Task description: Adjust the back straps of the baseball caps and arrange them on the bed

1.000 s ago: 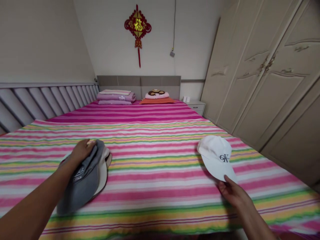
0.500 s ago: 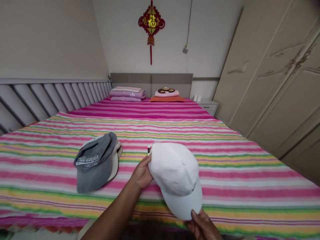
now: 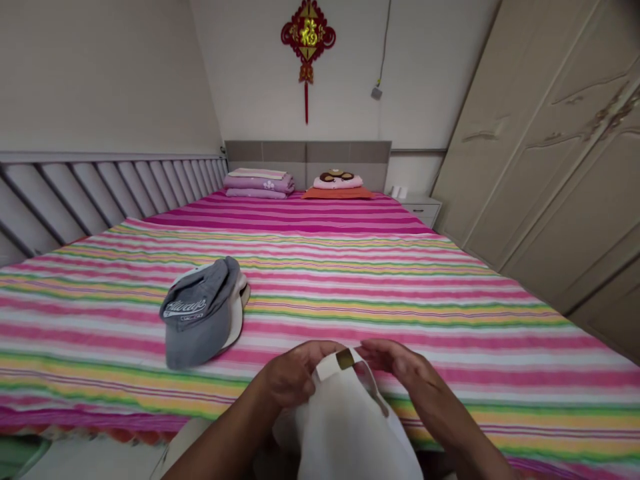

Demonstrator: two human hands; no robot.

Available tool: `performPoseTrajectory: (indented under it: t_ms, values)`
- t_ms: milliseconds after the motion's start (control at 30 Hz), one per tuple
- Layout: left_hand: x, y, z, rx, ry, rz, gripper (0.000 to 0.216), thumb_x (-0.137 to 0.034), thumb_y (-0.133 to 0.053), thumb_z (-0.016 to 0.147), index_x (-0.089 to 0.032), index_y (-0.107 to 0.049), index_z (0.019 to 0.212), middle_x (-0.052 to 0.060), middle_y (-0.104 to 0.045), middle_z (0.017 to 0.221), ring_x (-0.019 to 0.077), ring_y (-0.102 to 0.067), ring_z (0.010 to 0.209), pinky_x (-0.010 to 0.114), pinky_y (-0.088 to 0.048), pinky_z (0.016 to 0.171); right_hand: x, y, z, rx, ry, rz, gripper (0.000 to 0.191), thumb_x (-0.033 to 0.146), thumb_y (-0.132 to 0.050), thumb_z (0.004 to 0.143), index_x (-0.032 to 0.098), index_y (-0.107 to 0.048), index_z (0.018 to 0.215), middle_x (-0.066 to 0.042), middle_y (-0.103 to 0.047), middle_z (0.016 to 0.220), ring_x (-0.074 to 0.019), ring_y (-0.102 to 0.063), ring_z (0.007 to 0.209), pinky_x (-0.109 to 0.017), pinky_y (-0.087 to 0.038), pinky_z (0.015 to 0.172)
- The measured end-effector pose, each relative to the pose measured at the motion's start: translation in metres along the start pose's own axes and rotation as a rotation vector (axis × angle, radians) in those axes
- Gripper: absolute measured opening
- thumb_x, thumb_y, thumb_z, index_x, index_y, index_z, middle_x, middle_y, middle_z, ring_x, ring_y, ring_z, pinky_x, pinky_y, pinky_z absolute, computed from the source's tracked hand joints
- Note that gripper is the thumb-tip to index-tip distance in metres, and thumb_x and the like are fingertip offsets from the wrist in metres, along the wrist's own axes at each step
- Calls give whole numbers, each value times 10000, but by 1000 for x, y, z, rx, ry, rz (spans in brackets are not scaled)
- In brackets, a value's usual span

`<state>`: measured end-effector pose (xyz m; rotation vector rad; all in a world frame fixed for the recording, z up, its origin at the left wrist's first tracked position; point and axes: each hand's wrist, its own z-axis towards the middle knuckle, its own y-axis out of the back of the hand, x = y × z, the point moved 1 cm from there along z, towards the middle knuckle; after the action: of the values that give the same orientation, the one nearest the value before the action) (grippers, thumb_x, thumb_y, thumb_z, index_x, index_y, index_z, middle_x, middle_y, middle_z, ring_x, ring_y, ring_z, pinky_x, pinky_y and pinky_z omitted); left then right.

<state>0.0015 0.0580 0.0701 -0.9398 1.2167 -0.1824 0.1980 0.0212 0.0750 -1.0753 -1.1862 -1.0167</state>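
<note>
A white baseball cap point(image 3: 353, 427) is at the front edge of the bed, its back turned up toward me. Its rear strap carries a brass-coloured buckle point(image 3: 345, 359). My left hand point(image 3: 295, 373) is closed on the strap's left side, thumb and fingers pinching the fabric. From the other side, my right hand point(image 3: 407, 367) reaches over with fingers stretched out, the fingertips at the strap close to the buckle and the thumb apart. A grey cap point(image 3: 200, 320) with white lettering lies further left, stacked over lighter caps point(image 3: 236, 317).
A striped sheet point(image 3: 320, 267) covers the bed. Folded purple bedding point(image 3: 260, 183) and a pink folded pile point(image 3: 337, 183) lie by the headboard point(image 3: 345, 157). A railing point(image 3: 100, 190) runs along the left, a wardrobe point(image 3: 545, 173) along the right, and a small nightstand point(image 3: 423, 210) stands behind.
The white cap has come down and closer, turning from crown and brim in view to its back strap. My right hand has left the brim and moved up to the strap.
</note>
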Motion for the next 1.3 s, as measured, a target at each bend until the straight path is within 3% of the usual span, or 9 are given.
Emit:
performPoseTrajectory:
  t_ms: [100,267,400,600,733,900,967,1167,1300]
  values:
    - [2,-2,-2,-21,17,21,508,-185,-755,444,-72,-633,924,88,-646,766,160,-586,667,237,-429,605,3,-28,6,136,-101,178,326,474,-554,752,170,-621,850,-33,-605,720,-126,-541,653,-219,-413,598]
    - [4,4,-3,-310,-6,140,220,-224,-700,603,-83,-670,769,65,-632,622,103,-549,523,210,-401,538,-10,-41,10,115,-159,371,295,368,-599,747,160,-470,583,58,-425,435,-42,-299,368,-165,-204,364]
    - [11,9,2,-410,-3,219,180,-243,-686,621,-88,-652,707,41,-600,558,92,-516,469,203,-369,478,-8,-44,10,119,-145,452,274,335,-594,744,161,-464,577,27,-499,475,-59,-358,375,-169,-235,348]
    - [16,8,8,-317,-183,205,314,-380,-720,559,-119,-557,620,-34,-484,476,42,-383,390,173,-288,404,-3,-51,8,76,-126,531,235,304,-604,730,166,-478,588,7,-565,514,-69,-431,379,-166,-286,354]
    - [14,10,5,-384,-211,178,298,-360,-712,583,-128,-529,622,-46,-455,453,35,-354,372,168,-275,396,-10,-44,11,-74,-110,625,217,271,-618,719,180,-470,590,37,-530,475,-83,-471,438,-179,-374,446]
    - [10,24,0,-481,-356,116,295,-379,-699,595,-132,-538,606,-18,-505,543,55,-405,432,180,-301,424,-15,-20,18,-307,-28,628,179,291,-639,703,183,-511,638,11,-621,620,-77,-496,493,-177,-397,499]
    - [10,27,0,-493,-338,105,274,-361,-701,598,-131,-551,599,-29,-477,515,51,-386,423,177,-291,418,-15,-16,18,-215,-37,527,184,316,-622,726,168,-537,657,16,-597,584,-58,-455,450,-162,-355,455]
    - [7,20,4,-504,-242,147,282,-366,-711,588,-115,-585,623,-21,-491,465,55,-403,394,177,-294,417,-16,-28,9,355,-273,167,281,319,-735,583,130,-590,733,65,-449,484,-26,-287,383,-170,-193,375]
    - [6,24,-2,-425,-176,97,254,-334,-702,608,-106,-605,660,2,-546,523,82,-480,457,201,-368,487,-13,-34,8,362,-253,194,291,375,-714,587,132,-585,680,48,-469,513,-48,-339,409,-192,-250,420]
